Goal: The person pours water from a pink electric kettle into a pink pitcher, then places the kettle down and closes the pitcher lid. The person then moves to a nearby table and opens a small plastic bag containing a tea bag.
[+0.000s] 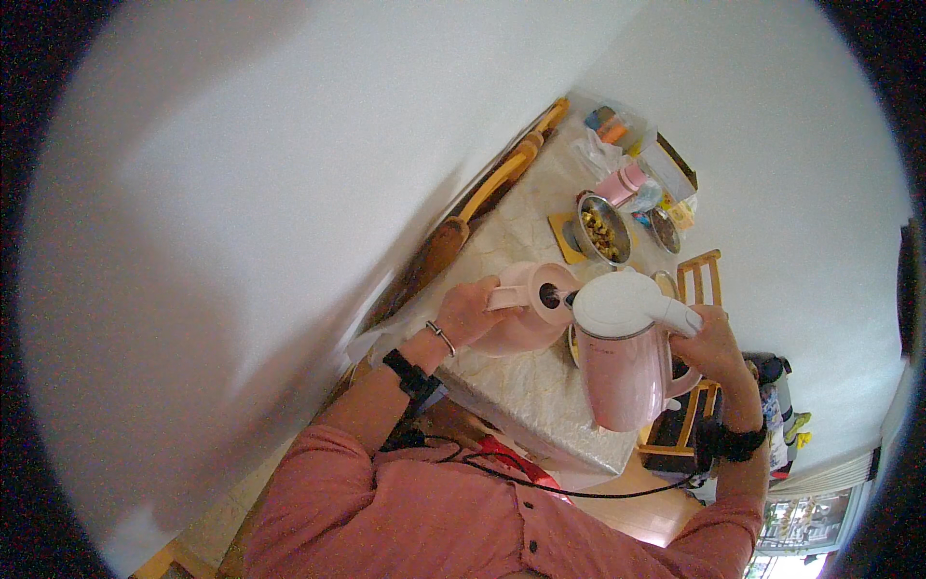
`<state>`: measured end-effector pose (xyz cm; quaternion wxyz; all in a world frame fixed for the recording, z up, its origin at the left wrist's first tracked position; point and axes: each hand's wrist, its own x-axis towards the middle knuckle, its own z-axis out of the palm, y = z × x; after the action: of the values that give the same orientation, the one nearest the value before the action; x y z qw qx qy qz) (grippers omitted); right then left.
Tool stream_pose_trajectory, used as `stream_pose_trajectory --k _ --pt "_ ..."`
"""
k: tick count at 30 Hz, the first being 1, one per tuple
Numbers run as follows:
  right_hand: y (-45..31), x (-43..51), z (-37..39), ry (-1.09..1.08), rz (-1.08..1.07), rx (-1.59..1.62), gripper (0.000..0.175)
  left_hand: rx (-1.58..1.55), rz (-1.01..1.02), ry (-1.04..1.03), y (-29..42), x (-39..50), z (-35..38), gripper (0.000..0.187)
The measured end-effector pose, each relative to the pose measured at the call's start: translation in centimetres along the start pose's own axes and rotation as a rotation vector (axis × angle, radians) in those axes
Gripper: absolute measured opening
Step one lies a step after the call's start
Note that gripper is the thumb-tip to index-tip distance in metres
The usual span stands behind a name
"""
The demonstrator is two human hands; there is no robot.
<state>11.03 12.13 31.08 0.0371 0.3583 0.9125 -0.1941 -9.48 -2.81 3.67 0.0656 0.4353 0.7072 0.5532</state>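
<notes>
My left hand (469,313) grips the handle of a pale pink thermos jug (519,334), whose round mouth is uncovered. My right hand (712,344) is closed around the handle of a pink electric kettle (623,380) with a white lid. The kettle tilts toward the jug, and its dark spout sits right at the jug's opening. What looks like a thin stream of water runs between spout and mouth. The jug's inside is too dark to show how full it is.
On the cloth-covered table (499,250) stand a steel bowl of food (602,228), a second bowl (663,230), a pink bottle (622,184) and a white box (667,168). Wooden chairs (700,279) flank the table. A black cable (579,493) hangs across my front.
</notes>
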Motion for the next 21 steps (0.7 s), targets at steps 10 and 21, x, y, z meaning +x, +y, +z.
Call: stream_pose_trajectory --k 10,21 --pt "-0.06 0.1 0.02 0.008 -0.021 0.005 0.017 0.04 -0.009 -0.019 0.05 0.16 -0.02 0.039" --pt "-0.28 0.23 -0.13 0.018 -0.059 -0.07 0.015 0.011 0.02 -0.02 0.08 0.0 -0.21 0.039"
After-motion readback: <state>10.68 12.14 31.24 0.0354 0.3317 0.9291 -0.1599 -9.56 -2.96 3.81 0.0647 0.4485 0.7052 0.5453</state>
